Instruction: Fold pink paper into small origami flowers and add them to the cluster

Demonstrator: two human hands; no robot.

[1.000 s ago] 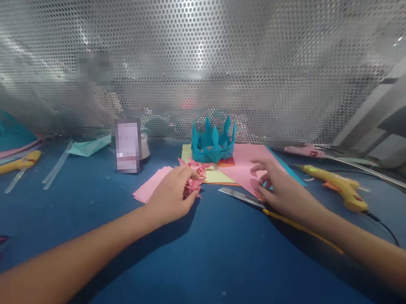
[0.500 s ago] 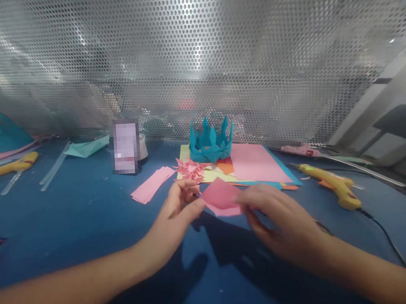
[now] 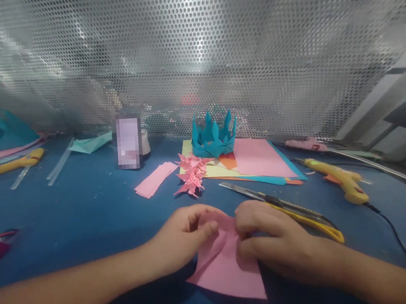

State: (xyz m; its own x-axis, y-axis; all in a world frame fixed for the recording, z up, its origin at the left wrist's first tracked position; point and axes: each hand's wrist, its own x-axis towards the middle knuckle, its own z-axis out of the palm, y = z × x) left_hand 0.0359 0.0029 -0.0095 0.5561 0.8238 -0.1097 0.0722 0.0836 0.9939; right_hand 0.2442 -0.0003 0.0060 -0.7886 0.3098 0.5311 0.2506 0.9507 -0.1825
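Observation:
A sheet of pink paper (image 3: pixel 231 274) is held between both hands just above the blue table, its top curved and its lower edge spread toward me. My left hand (image 3: pixel 184 238) pinches the upper left edge, thumb in front and fingers behind. On the upper right edge, my right hand (image 3: pixel 273 235) closes with curled fingers; its fingertips are partly hidden. Just beyond the right hand lies a utility knife (image 3: pixel 243 189) beside a yellow-handled tool (image 3: pixel 317 225). Folded pink paper pieces (image 3: pixel 192 175) sit in a row past the paper.
A blue paper crown (image 3: pixel 212 142) stands on stacked coloured sheets (image 3: pixel 265 159). Pink strips (image 3: pixel 154 180) lie left of it. A yellow glue gun (image 3: pixel 342 180) with a cord is at right, another glue gun (image 3: pixel 21 162) at far left. A perforated metal panel (image 3: pixel 197 56) rises behind.
Both hands have moved down toward me with the pink paper. The sheet now faces me with its lower part fanned out. The utility knife and folded pink pieces have come into fuller view.

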